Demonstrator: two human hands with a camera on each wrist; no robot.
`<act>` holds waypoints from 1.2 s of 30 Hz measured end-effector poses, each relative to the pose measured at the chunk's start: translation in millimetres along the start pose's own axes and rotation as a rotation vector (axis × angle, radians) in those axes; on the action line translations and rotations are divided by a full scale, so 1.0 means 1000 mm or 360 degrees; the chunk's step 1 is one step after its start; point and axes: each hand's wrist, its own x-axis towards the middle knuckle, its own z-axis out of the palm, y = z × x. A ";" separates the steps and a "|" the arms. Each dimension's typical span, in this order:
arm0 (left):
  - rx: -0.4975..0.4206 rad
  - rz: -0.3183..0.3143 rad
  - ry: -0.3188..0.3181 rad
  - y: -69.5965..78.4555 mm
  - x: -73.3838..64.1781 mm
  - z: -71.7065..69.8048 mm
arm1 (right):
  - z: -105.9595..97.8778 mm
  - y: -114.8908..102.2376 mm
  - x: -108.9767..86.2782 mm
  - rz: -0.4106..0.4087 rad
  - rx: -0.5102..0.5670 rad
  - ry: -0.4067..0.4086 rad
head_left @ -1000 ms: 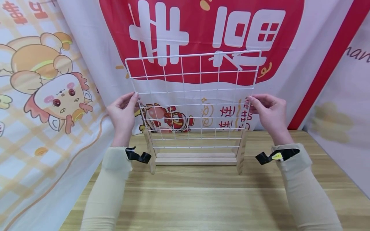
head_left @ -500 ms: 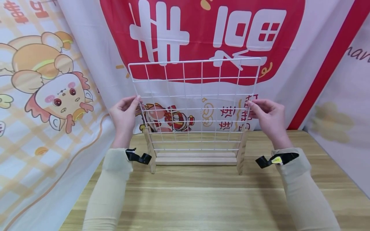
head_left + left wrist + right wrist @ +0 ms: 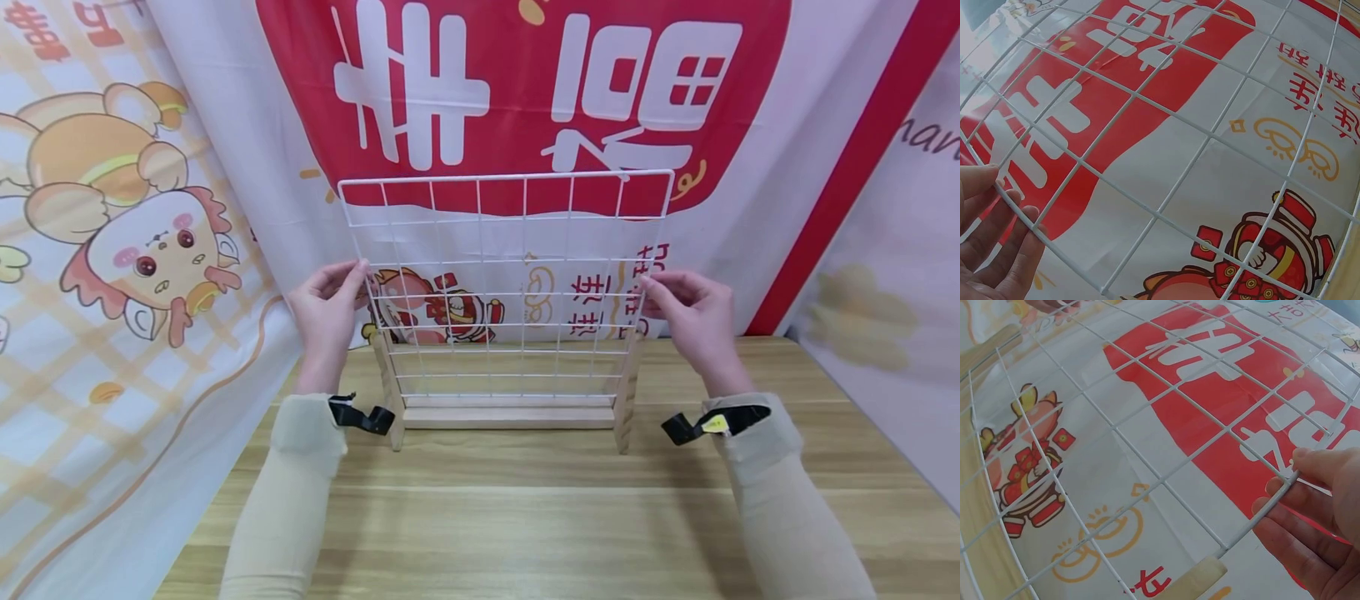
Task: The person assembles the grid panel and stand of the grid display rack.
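A white wire grid panel (image 3: pixel 525 177) stands nearly upright between the two posts of a wooden stand (image 3: pixel 510 418). My left hand (image 3: pixel 327 304) pinches the grid's left side wire between thumb and fingers, above the left post. On the opposite edge, my right hand (image 3: pixel 693 312) pinches the right side wire at about the same height. In the left wrist view, the left fingers (image 3: pixel 1019 265) lie behind the edge wire with the thumb in front. The right wrist view has the right hand (image 3: pixel 1316 512) on the edge wire, close above a wooden post end (image 3: pixel 1200 575).
The stand rests on a wood-grain table (image 3: pixel 495 517). Behind it hangs a white cloth with a red printed patch (image 3: pixel 517 75). Printed cloth (image 3: pixel 150 333) also borders the left side, and a pale wall panel (image 3: pixel 885 333) borders the right.
The grid has slid downward between the stand's posts, its top edge now lower. Both hands have moved down with it, keeping their grip on the side wires.
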 end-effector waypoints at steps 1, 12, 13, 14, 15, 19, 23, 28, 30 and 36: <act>-0.0007 -0.0003 0.0002 -0.001 0.000 0.000 | 0.000 0.001 0.000 0.0000 0.0001 -0.0004; -0.0107 -0.0073 0.0013 -0.019 -0.006 -0.001 | 0.004 0.020 -0.005 -0.0050 0.0035 -0.0065; -0.0116 -0.0069 0.0014 -0.020 -0.007 -0.001 | 0.005 0.022 -0.006 -0.0061 0.0037 -0.0065; -0.0127 -0.0062 0.0016 -0.021 -0.007 -0.001 | 0.005 0.023 -0.006 -0.0072 0.0036 -0.0064; -0.0143 -0.0056 0.0018 -0.022 -0.007 -0.001 | 0.005 0.024 -0.006 -0.0080 0.0033 -0.0060; -0.0172 -0.0029 0.0027 -0.024 -0.008 0.000 | 0.006 0.026 -0.008 -0.0091 0.0000 -0.0039; -0.0152 -0.0040 0.0023 -0.023 -0.009 0.000 | 0.005 0.026 -0.010 -0.0069 -0.0061 -0.0018; -0.0118 -0.0059 0.0017 -0.023 -0.011 0.000 | 0.005 0.027 -0.013 -0.0012 -0.0133 0.0013; -0.0107 -0.0067 0.0008 -0.023 -0.011 -0.001 | 0.005 0.027 -0.013 -0.0003 -0.0151 0.0024; -0.0129 -0.0095 -0.0068 -0.021 -0.008 -0.004 | 0.005 0.028 -0.013 -0.0009 -0.0182 0.0021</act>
